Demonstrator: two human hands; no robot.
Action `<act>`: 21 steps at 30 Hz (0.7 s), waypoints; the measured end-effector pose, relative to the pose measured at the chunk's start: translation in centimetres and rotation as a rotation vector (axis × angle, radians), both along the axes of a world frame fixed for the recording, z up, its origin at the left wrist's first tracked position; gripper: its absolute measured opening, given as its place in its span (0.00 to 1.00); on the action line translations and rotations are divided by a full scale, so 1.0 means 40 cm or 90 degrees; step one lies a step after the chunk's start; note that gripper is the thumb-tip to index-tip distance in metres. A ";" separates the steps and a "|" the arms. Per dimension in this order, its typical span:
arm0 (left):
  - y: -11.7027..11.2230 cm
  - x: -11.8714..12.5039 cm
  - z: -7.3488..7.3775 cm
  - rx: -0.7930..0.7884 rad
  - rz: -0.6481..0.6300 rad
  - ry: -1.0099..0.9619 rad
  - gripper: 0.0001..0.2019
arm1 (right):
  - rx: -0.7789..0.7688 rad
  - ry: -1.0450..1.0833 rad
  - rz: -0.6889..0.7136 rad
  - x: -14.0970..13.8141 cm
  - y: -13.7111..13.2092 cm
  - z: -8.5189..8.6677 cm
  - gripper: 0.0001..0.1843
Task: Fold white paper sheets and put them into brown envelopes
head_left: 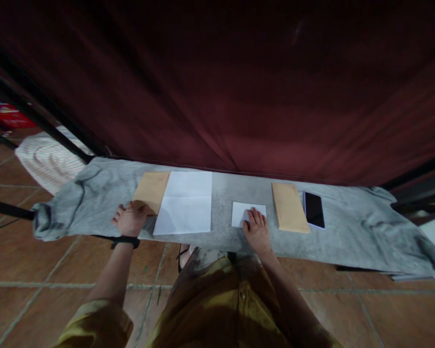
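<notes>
My left hand (130, 219), palm down with the fingers apart, rests at the near edge of a brown envelope (152, 191). Beside that envelope, partly against its right side, lies a white sheet of paper (184, 203) with a crease across it. My right hand (257, 231) lies flat on the right part of a small white paper (240, 213), perhaps folded, fingers stretched out. Further right is a second brown stack of envelopes or a thick envelope (290, 208). Neither hand grips anything.
A phone (314, 210) lies dark-screened right of the second brown envelope. Grey cloth (351, 222) covers the narrow bench. A dark red curtain (239, 106) hangs behind it. Black metal bars (36, 104), striped cloth (52, 154) and a red basin (10, 116) are at the left.
</notes>
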State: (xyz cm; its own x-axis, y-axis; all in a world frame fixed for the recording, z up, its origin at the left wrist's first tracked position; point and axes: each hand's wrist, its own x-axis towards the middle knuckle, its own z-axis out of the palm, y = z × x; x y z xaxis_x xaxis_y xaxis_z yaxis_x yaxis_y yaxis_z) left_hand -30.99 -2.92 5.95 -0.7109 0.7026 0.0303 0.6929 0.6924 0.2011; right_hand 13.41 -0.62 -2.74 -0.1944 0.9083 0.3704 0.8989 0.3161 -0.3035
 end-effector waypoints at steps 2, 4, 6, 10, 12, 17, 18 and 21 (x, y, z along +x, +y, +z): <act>0.009 0.058 0.011 0.048 -0.002 0.019 0.24 | 0.001 0.005 -0.008 -0.010 0.002 0.000 0.25; 0.009 0.165 0.013 0.174 -0.144 0.013 0.24 | 0.003 0.002 -0.018 -0.019 0.001 -0.001 0.26; -0.004 0.312 0.001 0.226 -0.347 -0.065 0.23 | 0.001 -0.002 -0.025 -0.025 -0.001 0.000 0.28; -0.051 0.605 -0.063 0.178 -0.695 -0.172 0.23 | -0.020 -0.015 -0.018 -0.022 -0.005 0.006 0.29; -0.070 0.695 -0.102 0.160 -0.759 -0.142 0.25 | -0.033 -0.021 -0.006 -0.013 -0.005 0.010 0.28; -0.085 0.738 -0.173 0.145 -0.786 -0.021 0.29 | -0.033 -0.019 0.000 0.017 -0.003 0.009 0.27; -0.085 0.732 -0.181 0.143 -0.792 -0.004 0.29 | -0.031 -0.016 -0.004 0.022 -0.002 0.007 0.27; -0.085 0.718 -0.193 0.137 -0.801 0.029 0.29 | -0.029 -0.009 -0.011 0.037 0.000 0.000 0.26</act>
State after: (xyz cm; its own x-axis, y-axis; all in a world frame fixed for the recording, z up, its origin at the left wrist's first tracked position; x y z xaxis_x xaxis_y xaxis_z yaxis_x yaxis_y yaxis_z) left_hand -2.26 -6.31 -1.78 0.4431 0.8654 0.2340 0.8531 -0.4873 0.1863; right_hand 14.87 -0.62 -2.76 -0.1841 0.9276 0.3251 0.9084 0.2869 -0.3041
